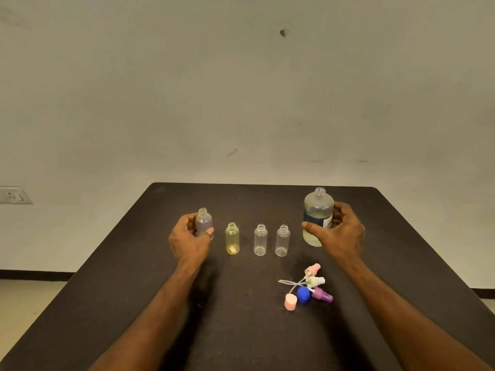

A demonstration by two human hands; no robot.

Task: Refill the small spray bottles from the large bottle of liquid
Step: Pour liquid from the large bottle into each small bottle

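Note:
My left hand [187, 236] grips a small purple-tinted bottle [204, 220], uncapped and upright at the left of the row. To its right stand a small yellow bottle [232, 239] and two small clear bottles [260, 240] [282, 241], all uncapped. My right hand [337, 231] curls round the large open bottle [318, 210], which holds pale liquid and carries a blue and white label. It stands upright at the right end of the row.
A cluster of spray tops and caps [308, 287] in pink, white, purple and blue lies on the dark table [241, 330] in front of the clear bottles. The table's far edge meets a pale wall. A wall socket [13, 195] sits at the left.

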